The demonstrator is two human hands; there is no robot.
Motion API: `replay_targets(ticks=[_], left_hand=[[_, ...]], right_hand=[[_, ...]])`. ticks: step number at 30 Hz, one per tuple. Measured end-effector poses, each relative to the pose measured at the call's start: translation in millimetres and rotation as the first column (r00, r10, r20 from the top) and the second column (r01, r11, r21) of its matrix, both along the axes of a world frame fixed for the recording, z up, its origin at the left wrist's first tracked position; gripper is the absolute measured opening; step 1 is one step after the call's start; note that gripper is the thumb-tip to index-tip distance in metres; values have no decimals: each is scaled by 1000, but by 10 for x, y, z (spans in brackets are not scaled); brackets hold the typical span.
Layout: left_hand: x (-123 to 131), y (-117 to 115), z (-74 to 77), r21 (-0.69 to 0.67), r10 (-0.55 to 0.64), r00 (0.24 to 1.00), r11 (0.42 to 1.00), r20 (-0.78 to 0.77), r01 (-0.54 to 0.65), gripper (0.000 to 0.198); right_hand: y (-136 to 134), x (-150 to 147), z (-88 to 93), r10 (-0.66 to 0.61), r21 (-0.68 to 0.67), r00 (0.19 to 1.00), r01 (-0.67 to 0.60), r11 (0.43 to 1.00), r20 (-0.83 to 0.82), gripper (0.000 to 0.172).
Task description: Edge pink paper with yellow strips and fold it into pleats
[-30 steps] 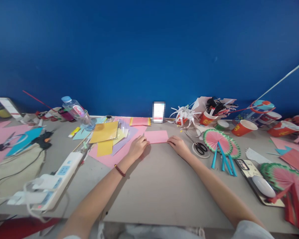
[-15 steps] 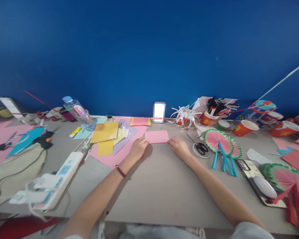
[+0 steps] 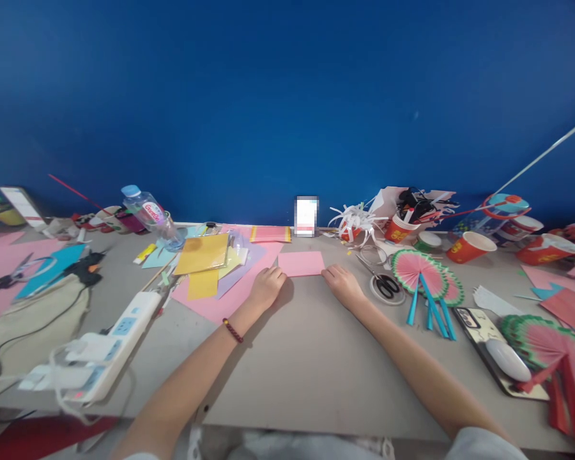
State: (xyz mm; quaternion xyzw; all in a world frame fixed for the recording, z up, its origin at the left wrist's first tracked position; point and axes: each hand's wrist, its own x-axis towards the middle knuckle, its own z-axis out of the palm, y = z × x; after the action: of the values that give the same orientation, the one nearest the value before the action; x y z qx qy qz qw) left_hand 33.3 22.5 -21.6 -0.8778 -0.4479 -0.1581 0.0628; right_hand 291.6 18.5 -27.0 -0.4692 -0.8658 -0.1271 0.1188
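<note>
A pink sheet of paper [image 3: 301, 263], folded or stacked into a small rectangle, lies flat on the grey table between my hands. My left hand [image 3: 268, 285] pinches its near left corner, with the fingers curled. At the opposite near corner, my right hand [image 3: 342, 282] grips the paper between thumb and fingers. Just left of my left hand lie larger pink, purple and yellow sheets. Black-handled scissors [image 3: 388, 285] rest on a roll of clear tape [image 3: 374, 298] to the right of my right hand.
A white power strip [image 3: 124, 338] and a tilted plastic bottle [image 3: 151, 214] stand on the left. Pink paper fans with blue handles [image 3: 420, 271], paper cups [image 3: 470, 247] and a phone under a white mouse [image 3: 508, 359] fill the right. Behind rises a blue wall [image 3: 287, 108].
</note>
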Motion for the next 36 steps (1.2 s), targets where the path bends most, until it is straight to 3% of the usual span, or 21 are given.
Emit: replay_targets(ticks=[8, 21, 32, 36], left_hand=[[51, -62, -2, 23, 26, 998, 999, -52, -24, 19], [97, -111, 3, 31, 62, 993, 998, -99, -59, 21], [20, -63, 18, 24, 57, 996, 998, -61, -56, 14], [40, -78, 49, 5, 46, 996, 999, -77, -46, 18]], right_hand=[[-47, 9, 32, 3, -46, 1000, -4, 999, -8, 21], [21, 40, -20, -70, -149, 944, 22, 989, -323, 23], [143, 117, 27, -13, -195, 916, -71, 978, -400, 20], [97, 78, 58, -12, -161, 949, -41, 986, -315, 21]])
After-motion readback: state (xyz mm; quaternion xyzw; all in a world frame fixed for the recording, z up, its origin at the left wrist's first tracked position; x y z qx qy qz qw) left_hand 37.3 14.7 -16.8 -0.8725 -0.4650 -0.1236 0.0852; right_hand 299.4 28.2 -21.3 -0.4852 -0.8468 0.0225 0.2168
